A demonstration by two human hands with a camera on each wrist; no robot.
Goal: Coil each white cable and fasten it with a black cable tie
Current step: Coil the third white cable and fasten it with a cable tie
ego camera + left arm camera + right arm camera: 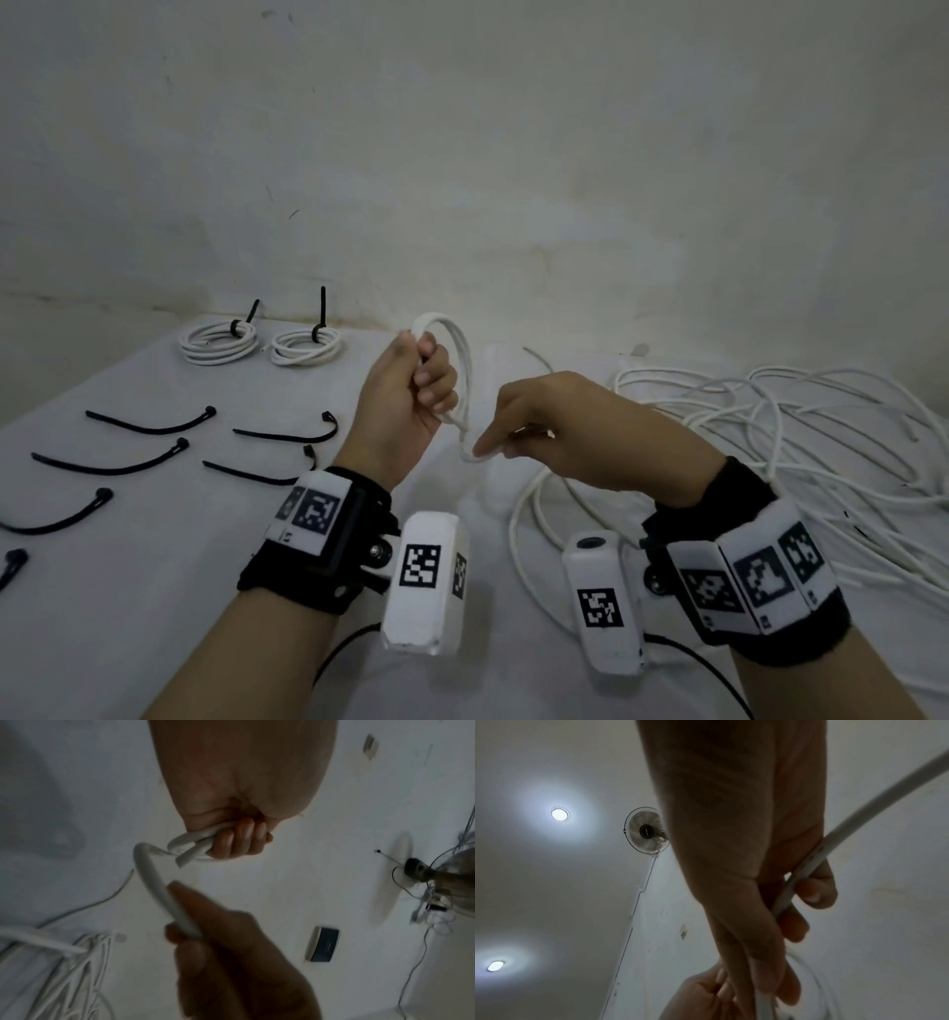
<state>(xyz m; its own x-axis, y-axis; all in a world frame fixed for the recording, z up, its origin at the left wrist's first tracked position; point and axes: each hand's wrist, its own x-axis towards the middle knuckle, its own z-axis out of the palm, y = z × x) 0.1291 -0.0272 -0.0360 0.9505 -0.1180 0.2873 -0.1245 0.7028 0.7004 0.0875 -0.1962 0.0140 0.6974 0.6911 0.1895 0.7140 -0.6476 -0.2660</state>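
From the head view, your left hand (411,401) fists around the white cable (462,360) loops above the table (154,591), while your right hand (560,431) hides its own pinch. At the left wrist, blur softens the cable running between both hands. At the right wrist, your fingers (816,888) curl on it, its ends cut off.

A plain, bare room set up as a makeshift workstation: a desk (154,591) under a white cloth stands against a scuffed, stained white wall (462,180). Overhead, recessed ceiling lights (559,814) and a wall-mounted fan (645,831) with a trailing cord suggest a home or small workroom.
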